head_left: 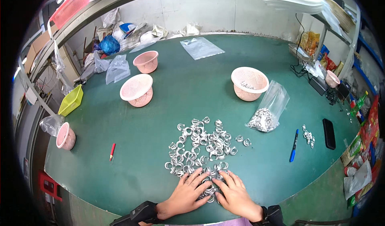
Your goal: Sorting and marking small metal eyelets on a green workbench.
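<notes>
Many small silvery metal rings [195, 136] lie in a loose heap on the green table [120, 178]. At the heap's near edge, my left hand [187, 192] rests with fingers spread over some of them. My right hand [233, 194] lies beside it, also with fingers spread, touching rings at its fingertips. Between the two hands, more rings are partly covered by my fingers. Neither hand has closed round anything.
A clear plastic bag [264, 119] of small metal parts lies right of the heap, below a pink basket [250, 85] holding some parts. Further right are a blue marker [294, 145] and a black phone [329, 133]. Pink baskets [138, 91] and a red pen [112, 151] are at left.
</notes>
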Demonstrator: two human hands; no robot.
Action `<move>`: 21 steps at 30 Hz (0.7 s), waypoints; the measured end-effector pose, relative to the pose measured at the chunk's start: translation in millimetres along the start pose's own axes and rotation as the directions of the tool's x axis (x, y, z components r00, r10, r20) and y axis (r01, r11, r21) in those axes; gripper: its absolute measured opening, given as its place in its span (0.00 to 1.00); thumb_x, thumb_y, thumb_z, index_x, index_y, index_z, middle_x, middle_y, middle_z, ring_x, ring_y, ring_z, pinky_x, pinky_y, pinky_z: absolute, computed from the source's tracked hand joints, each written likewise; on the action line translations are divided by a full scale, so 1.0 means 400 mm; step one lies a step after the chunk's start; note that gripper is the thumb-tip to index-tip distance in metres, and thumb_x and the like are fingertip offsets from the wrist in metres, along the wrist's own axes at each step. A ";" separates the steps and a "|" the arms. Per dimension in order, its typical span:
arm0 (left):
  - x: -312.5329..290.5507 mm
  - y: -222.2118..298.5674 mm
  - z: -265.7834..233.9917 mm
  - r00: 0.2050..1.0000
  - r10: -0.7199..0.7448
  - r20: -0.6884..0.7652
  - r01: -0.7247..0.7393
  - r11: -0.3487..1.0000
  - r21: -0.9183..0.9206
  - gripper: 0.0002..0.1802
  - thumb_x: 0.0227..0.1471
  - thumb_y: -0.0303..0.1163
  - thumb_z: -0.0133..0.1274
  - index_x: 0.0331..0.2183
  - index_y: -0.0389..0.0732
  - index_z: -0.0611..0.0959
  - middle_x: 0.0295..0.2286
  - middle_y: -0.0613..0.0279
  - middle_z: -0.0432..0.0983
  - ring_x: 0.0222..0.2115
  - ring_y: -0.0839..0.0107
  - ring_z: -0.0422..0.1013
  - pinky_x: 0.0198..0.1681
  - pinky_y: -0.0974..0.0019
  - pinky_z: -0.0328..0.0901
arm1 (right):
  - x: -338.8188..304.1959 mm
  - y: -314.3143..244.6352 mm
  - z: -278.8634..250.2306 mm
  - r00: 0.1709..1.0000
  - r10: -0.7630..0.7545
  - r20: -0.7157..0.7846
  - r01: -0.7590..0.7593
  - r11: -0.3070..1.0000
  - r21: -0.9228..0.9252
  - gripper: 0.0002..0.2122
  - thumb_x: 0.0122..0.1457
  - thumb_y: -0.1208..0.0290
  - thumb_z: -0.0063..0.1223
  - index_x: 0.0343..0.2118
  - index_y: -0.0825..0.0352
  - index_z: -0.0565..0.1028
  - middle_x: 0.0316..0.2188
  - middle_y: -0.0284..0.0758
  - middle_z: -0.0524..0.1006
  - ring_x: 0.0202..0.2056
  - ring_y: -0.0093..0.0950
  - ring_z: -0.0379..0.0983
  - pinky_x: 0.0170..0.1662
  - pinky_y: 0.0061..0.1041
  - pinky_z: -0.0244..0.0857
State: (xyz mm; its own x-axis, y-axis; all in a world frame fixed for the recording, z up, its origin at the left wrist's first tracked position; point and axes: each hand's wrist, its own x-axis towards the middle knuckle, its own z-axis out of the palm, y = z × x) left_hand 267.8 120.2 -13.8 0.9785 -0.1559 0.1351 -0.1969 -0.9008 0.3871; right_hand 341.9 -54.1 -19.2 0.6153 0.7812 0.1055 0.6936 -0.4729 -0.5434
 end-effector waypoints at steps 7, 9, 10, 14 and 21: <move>-0.090 0.001 -0.009 0.992 -0.051 -0.117 0.039 0.994 -0.100 0.17 0.40 0.35 0.57 0.37 0.45 0.77 0.44 0.63 0.66 0.50 0.62 0.57 0.53 0.50 0.44 | -0.099 -0.040 -0.014 0.948 0.121 -0.293 -0.095 0.990 0.101 0.13 0.43 0.74 0.54 0.34 0.64 0.72 0.39 0.37 0.67 0.43 0.39 0.58 0.45 0.35 0.53; -0.096 0.006 -0.016 0.978 -0.057 -0.202 0.037 0.994 -0.105 0.14 0.38 0.34 0.58 0.33 0.44 0.78 0.41 0.61 0.68 0.47 0.62 0.60 0.50 0.52 0.49 | -0.139 -0.056 -0.018 0.967 0.168 -0.191 -0.152 0.984 0.096 0.16 0.44 0.75 0.54 0.39 0.66 0.69 0.42 0.40 0.66 0.45 0.40 0.58 0.47 0.34 0.53; -0.097 0.011 -0.016 0.965 -0.072 -0.252 0.040 0.991 -0.130 0.13 0.37 0.33 0.58 0.30 0.44 0.79 0.40 0.61 0.69 0.45 0.62 0.62 0.48 0.54 0.51 | -0.154 -0.062 -0.020 0.974 0.208 -0.095 -0.200 0.976 0.088 0.20 0.45 0.76 0.53 0.44 0.68 0.66 0.44 0.42 0.64 0.47 0.40 0.58 0.49 0.33 0.53; -0.102 0.014 -0.006 0.922 -0.150 -0.356 0.079 0.975 -0.208 0.10 0.35 0.31 0.59 0.26 0.43 0.79 0.35 0.62 0.70 0.40 0.63 0.64 0.43 0.59 0.55 | -0.156 -0.038 0.016 0.963 0.109 -0.247 -0.096 0.993 0.062 0.15 0.39 0.73 0.59 0.33 0.66 0.72 0.33 0.34 0.69 0.36 0.34 0.62 0.40 0.30 0.55; -0.094 0.066 -0.022 0.910 -0.188 -0.370 0.178 0.982 -0.063 0.08 0.32 0.28 0.59 0.22 0.43 0.78 0.25 0.66 0.69 0.27 0.67 0.64 0.29 0.66 0.56 | -0.151 -0.031 0.006 0.965 0.113 -0.236 -0.094 0.992 0.087 0.16 0.39 0.75 0.59 0.35 0.66 0.72 0.31 0.37 0.69 0.35 0.34 0.62 0.38 0.29 0.56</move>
State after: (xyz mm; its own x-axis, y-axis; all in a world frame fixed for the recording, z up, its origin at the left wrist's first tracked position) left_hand 225.3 106.0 -0.8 0.9045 0.1778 0.3875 -0.0235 -0.8867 0.4617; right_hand 295.3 -94.4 -20.7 0.7602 0.6049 0.2369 0.5972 -0.5072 -0.6213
